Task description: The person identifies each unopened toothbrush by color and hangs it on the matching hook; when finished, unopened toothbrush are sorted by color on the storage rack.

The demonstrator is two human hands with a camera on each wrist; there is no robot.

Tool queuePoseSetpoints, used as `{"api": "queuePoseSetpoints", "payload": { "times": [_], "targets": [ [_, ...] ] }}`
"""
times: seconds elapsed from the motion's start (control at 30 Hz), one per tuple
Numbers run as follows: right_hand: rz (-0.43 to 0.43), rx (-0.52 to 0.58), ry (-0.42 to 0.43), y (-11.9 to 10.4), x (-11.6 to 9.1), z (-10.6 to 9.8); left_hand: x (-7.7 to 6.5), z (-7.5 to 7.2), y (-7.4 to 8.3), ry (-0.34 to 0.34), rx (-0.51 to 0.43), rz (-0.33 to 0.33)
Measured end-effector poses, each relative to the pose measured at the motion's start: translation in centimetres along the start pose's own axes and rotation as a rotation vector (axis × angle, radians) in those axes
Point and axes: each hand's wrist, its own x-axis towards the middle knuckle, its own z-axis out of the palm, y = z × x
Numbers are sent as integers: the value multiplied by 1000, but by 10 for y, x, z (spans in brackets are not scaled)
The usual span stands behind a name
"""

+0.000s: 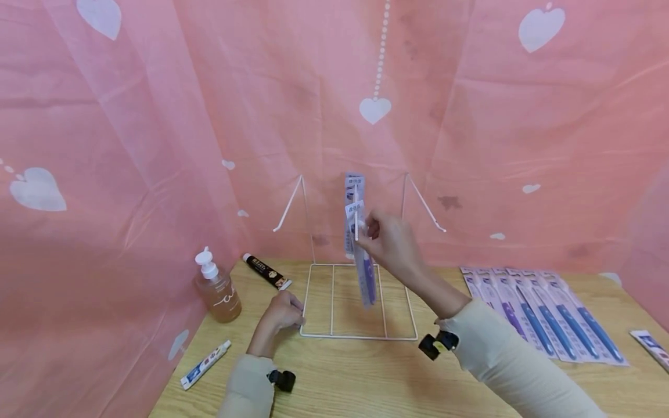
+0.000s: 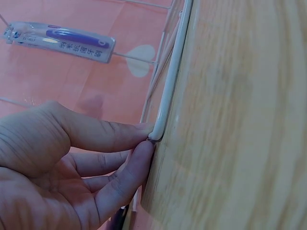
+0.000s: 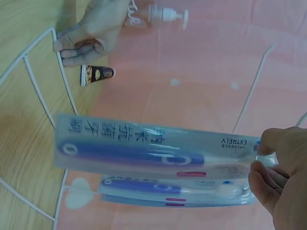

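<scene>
A white wire display rack (image 1: 360, 337) stands on the table, with one arm at each side and a middle hook. My left hand (image 1: 284, 310) pinches the front left corner of its base between thumb and fingers; the left wrist view shows the grip on the white wire (image 2: 169, 91). Up at the middle hook, my right hand (image 1: 394, 244) pinches the upper part of a packaged purple toothbrush (image 3: 124, 148), whose pack hangs down and overlaps the hook's tip in the head view. Behind it, other packaged toothbrushes (image 3: 144, 186) hang on the same hook.
Several packaged toothbrushes (image 1: 549, 313) lie in a row at right, beside a toothpaste tube (image 1: 650, 348). On the left are a pump bottle (image 1: 222, 296), a black tube (image 1: 265, 271) and a white-blue tube (image 1: 205, 364). A pink heart-patterned cloth (image 1: 470, 133) hangs behind.
</scene>
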Motion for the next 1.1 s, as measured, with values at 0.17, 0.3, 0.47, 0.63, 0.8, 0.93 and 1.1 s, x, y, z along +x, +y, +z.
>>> {"api": "queuePoseSetpoints", "payload": {
  "times": [0.17, 0.3, 0.47, 0.63, 0.8, 0.93, 1.1],
  "targets": [
    [79, 4, 71, 11, 18, 14, -1, 1, 0, -5, -18, -3],
    [112, 21, 113, 20, 31, 24, -2, 1, 0, -8, -32, 3],
    [148, -5, 163, 29, 44, 31, 0, 0, 2, -3, -38, 9],
    [224, -54, 180, 31, 54, 36, 1, -1, 1, -2, -8, 19],
    [289, -55, 154, 32, 62, 40, 1, -2, 0, -2, -11, 20],
    [303, -55, 147, 33, 65, 41, 1, -2, -1, -8, -20, 18],
    [310, -45, 143, 33, 65, 42, 2, -3, -2, -15, -27, 6]
  ]
}}
